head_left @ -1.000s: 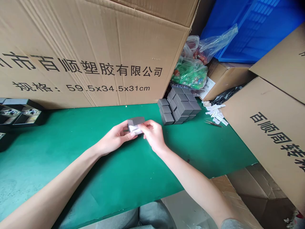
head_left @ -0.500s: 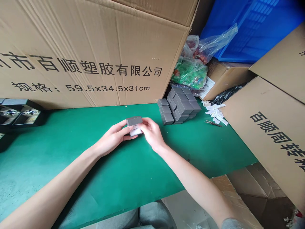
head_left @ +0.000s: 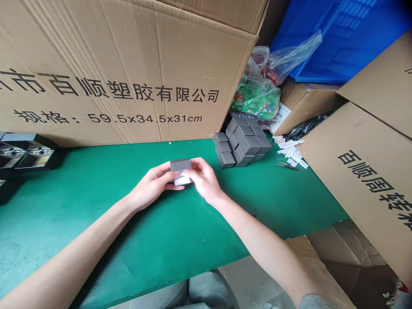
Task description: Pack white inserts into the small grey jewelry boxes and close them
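Both of my hands hold one small grey box just above the green table mat. A white inner part shows under its grey lid. My left hand grips the box from the left, thumb below and fingers behind. My right hand pinches it from the right with curled fingers. A stack of the same grey boxes stands a short way behind and to the right of my hands.
A big printed carton walls off the back of the table. Another carton leans in at the right. Small white slips and tweezers lie by the stack. Black trays sit at the far left. Plastic bags and a blue crate stand behind.
The grey lid has come down closer over the white inner part and turned more level. Both hands shifted only slightly on the box.
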The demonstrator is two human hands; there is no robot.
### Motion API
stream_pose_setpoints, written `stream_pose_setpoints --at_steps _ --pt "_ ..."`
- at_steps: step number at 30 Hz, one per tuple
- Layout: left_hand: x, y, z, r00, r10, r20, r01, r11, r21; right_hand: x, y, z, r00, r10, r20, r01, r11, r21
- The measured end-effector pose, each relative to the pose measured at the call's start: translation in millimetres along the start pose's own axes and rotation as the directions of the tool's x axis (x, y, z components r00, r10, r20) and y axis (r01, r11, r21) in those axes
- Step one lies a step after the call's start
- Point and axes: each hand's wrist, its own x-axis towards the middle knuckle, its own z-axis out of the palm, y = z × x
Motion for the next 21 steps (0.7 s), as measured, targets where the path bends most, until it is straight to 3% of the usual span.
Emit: stream_pose_setpoints --at_steps 5,14,21 --pt "0 0 1.5 1.000 0.009 0.001 -0.009 0.999 -0.031 -1 8 1 0.999 -0.049 -0.013 0.049 0.999 -0.022" --pt "2 4 4.3 0.993 0.031 -0.112 -0.050 0.985 -0.167 2 3 -5 0.980 0.155 0.123 -0.165 0.984 0.072" --pt "3 4 3.4 0.995 0.012 -0.101 -0.029 0.985 -0.171 4 4 -9 0.968 0.176 0.178 -0.195 0.976 0.098"
